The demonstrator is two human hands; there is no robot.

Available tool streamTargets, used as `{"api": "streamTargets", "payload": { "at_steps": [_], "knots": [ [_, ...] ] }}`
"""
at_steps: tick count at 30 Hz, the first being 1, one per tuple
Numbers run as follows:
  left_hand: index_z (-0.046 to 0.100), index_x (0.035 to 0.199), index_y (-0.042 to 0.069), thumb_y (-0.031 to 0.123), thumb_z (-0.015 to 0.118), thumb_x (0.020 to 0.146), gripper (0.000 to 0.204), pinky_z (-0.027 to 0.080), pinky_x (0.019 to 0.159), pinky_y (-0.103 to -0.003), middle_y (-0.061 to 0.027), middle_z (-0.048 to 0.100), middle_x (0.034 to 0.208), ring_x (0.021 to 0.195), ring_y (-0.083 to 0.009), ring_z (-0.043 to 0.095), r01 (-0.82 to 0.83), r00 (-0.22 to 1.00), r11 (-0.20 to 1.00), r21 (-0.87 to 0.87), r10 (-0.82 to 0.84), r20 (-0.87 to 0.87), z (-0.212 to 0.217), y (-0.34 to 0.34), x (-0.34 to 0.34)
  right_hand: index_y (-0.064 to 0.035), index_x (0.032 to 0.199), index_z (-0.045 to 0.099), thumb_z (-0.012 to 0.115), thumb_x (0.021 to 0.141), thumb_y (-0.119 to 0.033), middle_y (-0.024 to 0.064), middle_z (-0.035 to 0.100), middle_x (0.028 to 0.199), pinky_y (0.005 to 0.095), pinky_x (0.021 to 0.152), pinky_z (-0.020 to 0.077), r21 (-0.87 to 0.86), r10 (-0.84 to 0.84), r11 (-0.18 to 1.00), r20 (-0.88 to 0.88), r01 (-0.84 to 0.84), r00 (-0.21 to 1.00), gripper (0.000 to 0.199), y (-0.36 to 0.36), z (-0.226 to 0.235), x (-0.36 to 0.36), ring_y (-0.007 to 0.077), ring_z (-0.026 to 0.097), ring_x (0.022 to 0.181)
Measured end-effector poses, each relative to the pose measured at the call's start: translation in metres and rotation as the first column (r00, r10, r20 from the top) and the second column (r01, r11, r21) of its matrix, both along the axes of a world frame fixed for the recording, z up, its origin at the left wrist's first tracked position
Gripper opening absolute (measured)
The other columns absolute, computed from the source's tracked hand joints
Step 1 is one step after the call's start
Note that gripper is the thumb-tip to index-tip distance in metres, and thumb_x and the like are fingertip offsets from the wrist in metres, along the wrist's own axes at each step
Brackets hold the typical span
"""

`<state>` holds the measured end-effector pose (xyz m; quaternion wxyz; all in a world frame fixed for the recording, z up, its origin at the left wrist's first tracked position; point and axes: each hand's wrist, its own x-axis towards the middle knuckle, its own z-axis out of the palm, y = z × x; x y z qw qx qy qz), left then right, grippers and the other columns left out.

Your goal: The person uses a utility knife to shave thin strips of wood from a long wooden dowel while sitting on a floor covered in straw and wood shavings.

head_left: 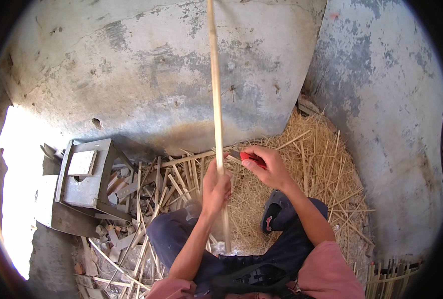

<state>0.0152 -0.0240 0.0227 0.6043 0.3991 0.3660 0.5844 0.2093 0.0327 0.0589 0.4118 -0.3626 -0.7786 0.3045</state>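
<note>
A long, pale strip of split wood or bamboo (pixel 215 89) stands nearly upright in front of me, running from the top of the view down between my legs. My left hand (pixel 215 188) is wrapped round its lower part. In my right hand (pixel 269 167) is a red-handled utility knife (pixel 251 160), gripped by its handle. The dark blade points left toward the strip, just above my left fist. Whether the blade touches the strip I cannot tell.
A worn wooden stool (pixel 89 172) lies tipped at the left, beside rubble and loose sticks (pixel 142 239). Pale shavings (pixel 251 214) cover the floor around my feet and heap up at the right (pixel 321 159). Peeling walls (pixel 156 74) close in ahead and right. Upright sticks (pixel 388 279) stand at lower right.
</note>
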Motion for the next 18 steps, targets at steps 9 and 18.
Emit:
{"api": "streamTargets", "payload": {
  "at_steps": [9,18],
  "knots": [
    [0.034,0.15,0.011,0.005,0.062,0.095,0.062,0.039,0.055,-0.022,0.0016,0.054,0.091,0.069,-0.0049,0.05,0.049,0.975,0.985,0.167,-0.01,-0.223,-0.022,0.003,0.02,0.0019,0.112,0.074,0.082,0.094,-0.024,0.0069,0.073,0.091,0.0305,0.075,0.0539,-0.174,-0.073,0.984,-0.14,0.048,0.987,0.033,-0.001,-0.01,-0.001,0.0108,0.065,0.082],
    [0.041,0.143,0.004,0.012,0.054,0.109,0.037,0.039,0.049,-0.024,0.0016,0.05,0.078,0.057,-0.0049,0.046,0.114,0.944,0.991,0.071,-0.086,-0.317,0.0,0.001,0.043,0.0011,0.11,0.075,0.082,0.093,-0.02,0.001,0.071,0.088,0.025,0.071,0.0502,-0.214,-0.192,0.965,-0.198,0.149,0.961,0.028,0.008,-0.023,0.026,0.0069,0.061,0.078]
  ]
}}
